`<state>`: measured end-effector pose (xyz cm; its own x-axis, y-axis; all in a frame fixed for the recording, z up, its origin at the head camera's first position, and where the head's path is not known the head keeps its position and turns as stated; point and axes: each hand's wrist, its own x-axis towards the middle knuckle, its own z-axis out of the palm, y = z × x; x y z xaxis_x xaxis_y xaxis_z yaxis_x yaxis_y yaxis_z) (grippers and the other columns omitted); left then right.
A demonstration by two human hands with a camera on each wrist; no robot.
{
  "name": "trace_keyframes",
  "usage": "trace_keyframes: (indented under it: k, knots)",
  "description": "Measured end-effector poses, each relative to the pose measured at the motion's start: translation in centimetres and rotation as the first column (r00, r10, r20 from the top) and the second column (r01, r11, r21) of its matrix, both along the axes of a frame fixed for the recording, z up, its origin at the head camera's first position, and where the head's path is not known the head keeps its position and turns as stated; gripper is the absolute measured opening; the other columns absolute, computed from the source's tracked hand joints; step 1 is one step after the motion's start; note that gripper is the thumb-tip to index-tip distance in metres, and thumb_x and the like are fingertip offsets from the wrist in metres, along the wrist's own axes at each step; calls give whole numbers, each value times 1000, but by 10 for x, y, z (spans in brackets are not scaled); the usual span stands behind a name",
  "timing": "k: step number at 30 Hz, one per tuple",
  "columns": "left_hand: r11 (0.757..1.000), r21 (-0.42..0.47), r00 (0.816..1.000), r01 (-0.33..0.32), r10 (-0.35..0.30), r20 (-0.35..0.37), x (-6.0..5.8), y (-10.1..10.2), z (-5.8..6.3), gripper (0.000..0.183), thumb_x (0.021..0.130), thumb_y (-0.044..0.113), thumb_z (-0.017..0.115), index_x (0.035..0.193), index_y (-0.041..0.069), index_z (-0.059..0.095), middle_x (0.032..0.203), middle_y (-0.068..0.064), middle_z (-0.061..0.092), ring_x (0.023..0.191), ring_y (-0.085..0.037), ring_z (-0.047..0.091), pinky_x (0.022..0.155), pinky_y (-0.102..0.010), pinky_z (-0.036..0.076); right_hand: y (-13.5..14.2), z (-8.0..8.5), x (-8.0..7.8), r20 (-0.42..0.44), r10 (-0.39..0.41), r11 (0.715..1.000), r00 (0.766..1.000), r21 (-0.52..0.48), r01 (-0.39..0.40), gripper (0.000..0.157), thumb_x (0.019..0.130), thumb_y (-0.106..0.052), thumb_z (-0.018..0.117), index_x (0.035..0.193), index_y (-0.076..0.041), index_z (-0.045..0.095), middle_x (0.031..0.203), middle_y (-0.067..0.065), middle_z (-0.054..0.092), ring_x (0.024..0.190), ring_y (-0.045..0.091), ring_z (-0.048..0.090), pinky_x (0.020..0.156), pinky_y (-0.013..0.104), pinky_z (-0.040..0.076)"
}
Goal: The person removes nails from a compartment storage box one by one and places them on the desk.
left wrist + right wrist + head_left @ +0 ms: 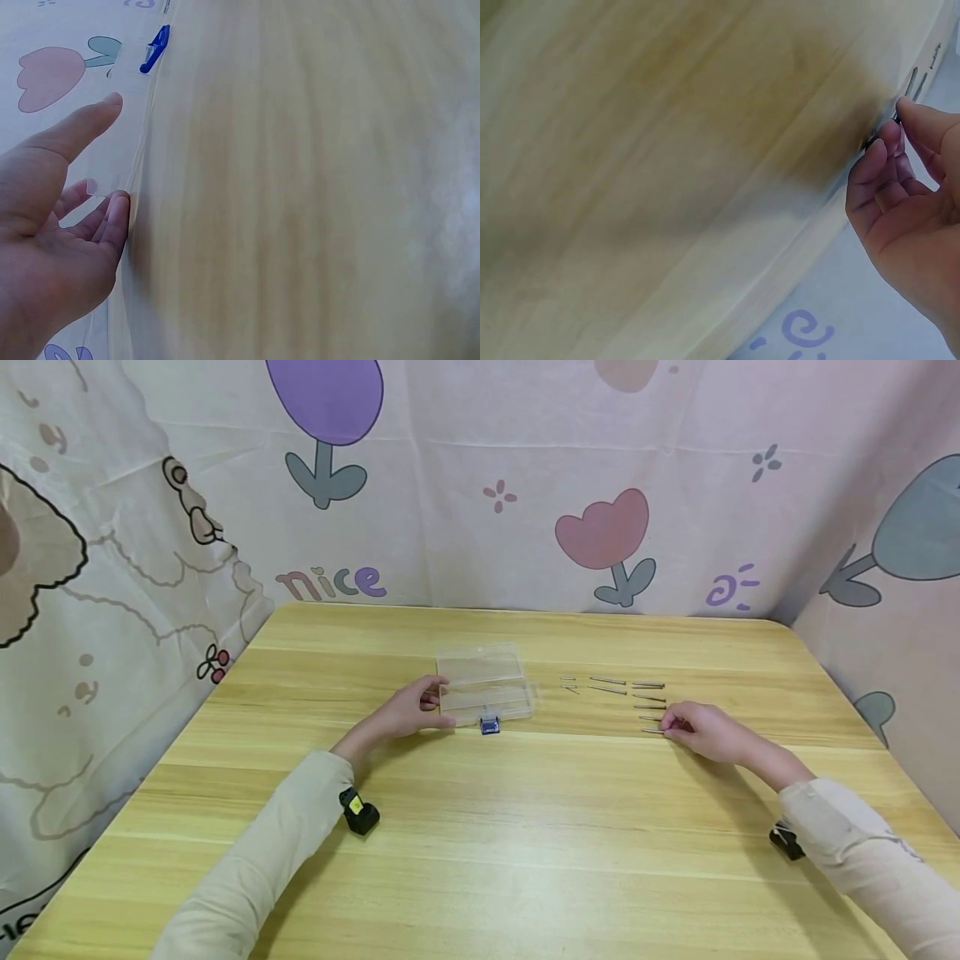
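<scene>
A clear plastic compartment box with a blue clasp stands with its lid raised at the table's middle. My left hand holds its left side, thumb toward the front corner and fingers farther back; the left wrist view shows the fingertips at the box's edge. To the right, slim metal nails lie in a column. My right hand pinches the end of the nearest nail between thumb and fingers. In the right wrist view the fingers hide most of that dark nail.
Shorter nails and tiny ones lie in groups between the box and the right hand. The wooden table meets a printed cloth at its back edge and sides.
</scene>
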<state>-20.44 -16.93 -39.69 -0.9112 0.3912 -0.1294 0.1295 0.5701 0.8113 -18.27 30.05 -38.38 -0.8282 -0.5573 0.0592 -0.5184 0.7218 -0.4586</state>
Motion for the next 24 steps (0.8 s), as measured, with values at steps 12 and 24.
trace_keyframes:
  k: [12,24]
  knots:
    - [1000,-7,1000,-4,4,-4,1,0,1,74,84,18,77,144,0,36,136,-20,46,121,-33,47,106,-42,39,1,1,1,41,-24,1000,999,12,24,8,86,4,68,90,-2,65,85,-1,62,78,13,56,66,29,50]
    - [1000,7,1000,1,-1,14,1,-1,1,74,84,18,77,144,1,36,136,-19,45,122,-33,46,106,-42,38,5,2,2,47,-48,999,998,19,47,9,85,1,70,93,-1,67,89,2,63,81,16,58,70,33,52]
